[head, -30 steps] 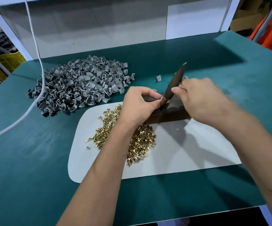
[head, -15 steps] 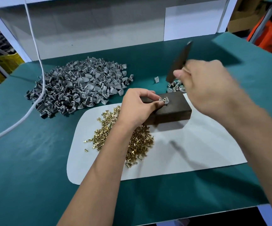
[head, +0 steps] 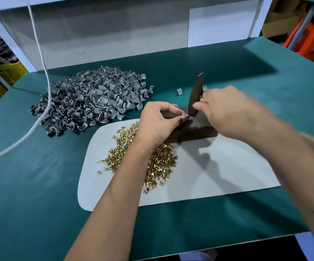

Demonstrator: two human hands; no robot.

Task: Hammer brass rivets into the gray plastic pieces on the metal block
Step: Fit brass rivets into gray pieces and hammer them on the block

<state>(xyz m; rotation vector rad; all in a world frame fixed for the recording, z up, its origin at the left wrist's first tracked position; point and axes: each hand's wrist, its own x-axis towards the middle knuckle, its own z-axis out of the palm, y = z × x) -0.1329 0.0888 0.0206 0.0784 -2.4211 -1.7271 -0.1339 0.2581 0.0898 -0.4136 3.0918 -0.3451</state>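
A dark metal block [head: 199, 133] lies at the far edge of a white mat [head: 199, 178]. My left hand [head: 158, 123] pinches a small gray plastic piece [head: 185, 116] on top of the block. My right hand [head: 229, 112] grips a dark metal bar [head: 195, 95] used as a hammer; its lower end is down on the piece. Loose brass rivets [head: 158, 164] are heaped on the mat under my left forearm. A big pile of gray plastic pieces [head: 92, 100] lies at the back left.
A white cable [head: 45, 76] hangs down across the pile and runs off to the left over the green table [head: 39, 185]. One stray gray piece [head: 179, 91] lies behind the block. A white panel stands along the back edge.
My right hand had lifted the bar up and away from the block half a second ago; now it has swung back down onto the gray piece. My left hand has stayed in place.
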